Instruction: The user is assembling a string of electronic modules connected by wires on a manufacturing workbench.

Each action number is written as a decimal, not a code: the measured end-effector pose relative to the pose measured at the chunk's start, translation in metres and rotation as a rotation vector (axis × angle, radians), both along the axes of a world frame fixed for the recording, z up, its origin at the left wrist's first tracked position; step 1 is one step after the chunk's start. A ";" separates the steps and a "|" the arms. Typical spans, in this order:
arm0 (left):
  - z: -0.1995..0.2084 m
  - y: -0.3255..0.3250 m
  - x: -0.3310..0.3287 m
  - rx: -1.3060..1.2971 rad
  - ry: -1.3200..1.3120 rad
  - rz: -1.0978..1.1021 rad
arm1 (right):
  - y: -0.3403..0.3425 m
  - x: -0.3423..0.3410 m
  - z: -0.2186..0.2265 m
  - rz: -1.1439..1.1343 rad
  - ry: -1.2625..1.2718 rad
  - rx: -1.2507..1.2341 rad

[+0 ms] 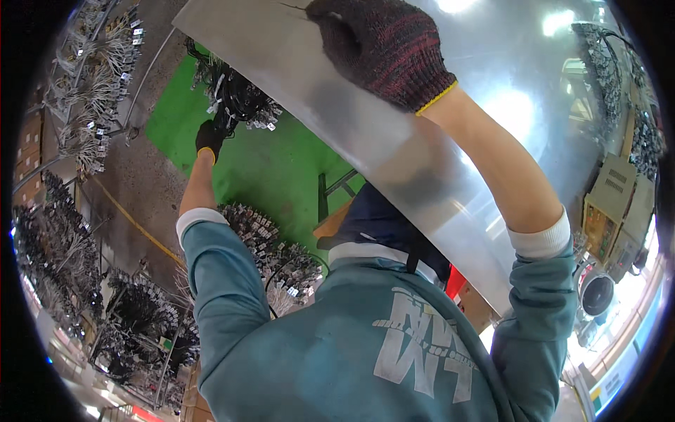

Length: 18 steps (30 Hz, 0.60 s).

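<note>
My left hand (209, 138), in a dark knitted glove, reaches down past the table's edge and is closed on a bundle of black cables (242, 97) with white tags and connectors at their ends. The bundle hangs low over the green floor. Above the shiny metal tabletop (365, 144) is my right hand (383, 49), in a dark glove with reddish streaks and a yellow cuff edge. Its fingers are curled in, partly cut off by the picture's top. A thin dark strand (292, 6) sticks out from them; what it belongs to is hidden.
More cable bundles (260, 243) stand low beside my left arm. Racks of hanging cables (98, 84) line the left side. At the right are a beige machine (610, 200) and cable bundles (601, 70) by the tabletop. A green floor mat (281, 165) lies below the table's edge.
</note>
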<state>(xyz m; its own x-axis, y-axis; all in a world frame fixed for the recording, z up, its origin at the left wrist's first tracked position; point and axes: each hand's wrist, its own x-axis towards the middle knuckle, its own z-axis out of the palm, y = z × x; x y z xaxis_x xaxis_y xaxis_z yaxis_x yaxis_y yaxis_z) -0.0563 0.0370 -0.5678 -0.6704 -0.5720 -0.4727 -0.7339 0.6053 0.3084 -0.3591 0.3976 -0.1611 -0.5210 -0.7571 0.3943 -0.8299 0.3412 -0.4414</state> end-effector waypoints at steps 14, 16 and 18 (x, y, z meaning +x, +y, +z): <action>0.020 0.010 0.018 -0.270 -0.349 -0.372 | -0.022 0.000 0.002 0.014 0.003 -0.185; 0.016 -0.001 0.049 -0.311 -0.342 -0.373 | -0.026 0.004 0.003 0.006 0.027 -0.200; 0.017 0.006 0.063 -0.198 -0.224 -0.262 | -0.027 0.004 -0.001 0.006 0.032 -0.226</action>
